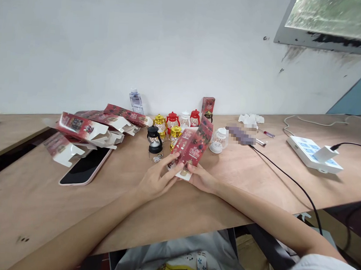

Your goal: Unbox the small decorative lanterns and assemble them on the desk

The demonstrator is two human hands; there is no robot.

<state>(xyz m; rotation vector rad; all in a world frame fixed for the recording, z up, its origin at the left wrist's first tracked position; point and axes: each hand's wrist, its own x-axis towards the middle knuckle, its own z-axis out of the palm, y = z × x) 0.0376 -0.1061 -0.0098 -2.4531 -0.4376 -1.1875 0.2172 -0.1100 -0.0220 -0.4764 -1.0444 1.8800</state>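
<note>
Between both hands is a red printed cardboard box (195, 146), tilted, with a white flap at its lower end. My left hand (161, 176) grips its left side, fingers pressed on the printed face. My right hand (201, 177) holds its lower right edge. Just behind the box stand small toy lanterns: a black lantern (154, 141), a gold lantern (160, 125), a red lantern (172, 120) and several others. A white lantern (219, 140) stands to the right of the box. Whether the box holds anything is hidden.
Several flattened or part-folded red boxes (84, 128) are piled at left, over a phone (84, 168). A clear bottle (136, 101) and an upright red box (208, 104) stand by the wall. At right lie a screwdriver (269, 134), a white power strip (314, 154) and a black cable (290, 177).
</note>
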